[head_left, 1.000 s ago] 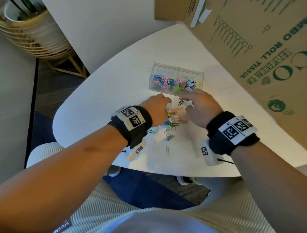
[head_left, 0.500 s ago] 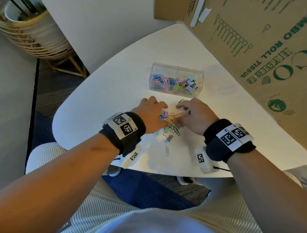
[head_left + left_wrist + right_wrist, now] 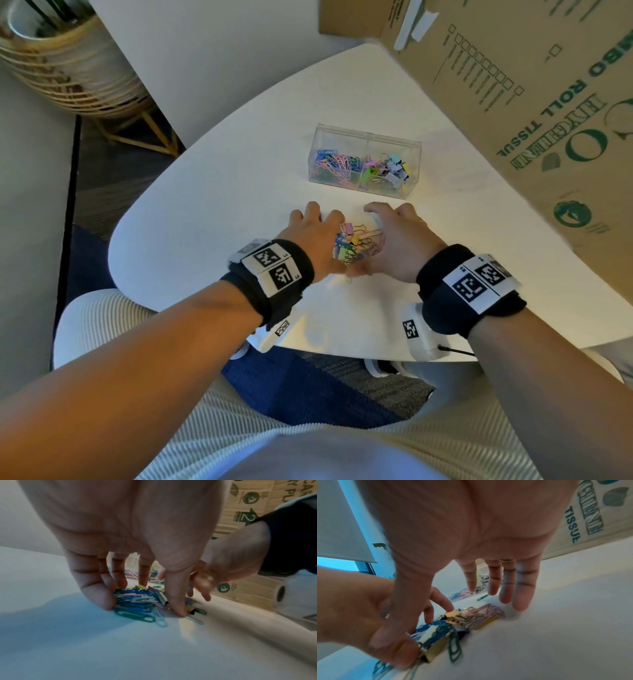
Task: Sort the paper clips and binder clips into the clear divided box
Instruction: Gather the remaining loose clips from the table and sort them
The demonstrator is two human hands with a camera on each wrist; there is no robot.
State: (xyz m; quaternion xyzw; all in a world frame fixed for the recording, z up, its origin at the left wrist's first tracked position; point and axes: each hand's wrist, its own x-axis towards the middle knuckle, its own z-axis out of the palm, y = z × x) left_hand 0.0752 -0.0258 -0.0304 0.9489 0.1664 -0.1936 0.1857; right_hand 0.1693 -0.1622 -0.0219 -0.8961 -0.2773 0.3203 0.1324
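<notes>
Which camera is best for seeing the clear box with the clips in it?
The head view: the clear divided box shows whole on the table. Both wrist views catch only blurry bits of it between fingers.

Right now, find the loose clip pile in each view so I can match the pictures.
Head: clip pile at centre, between the left hand and right hand, nearer than the divided box.
Left wrist: pile at centre, between thumb and fingers.
Right wrist: pile low and centre, under the palm.
Shared landmark: cardboard box, at the right edge of every view.
</notes>
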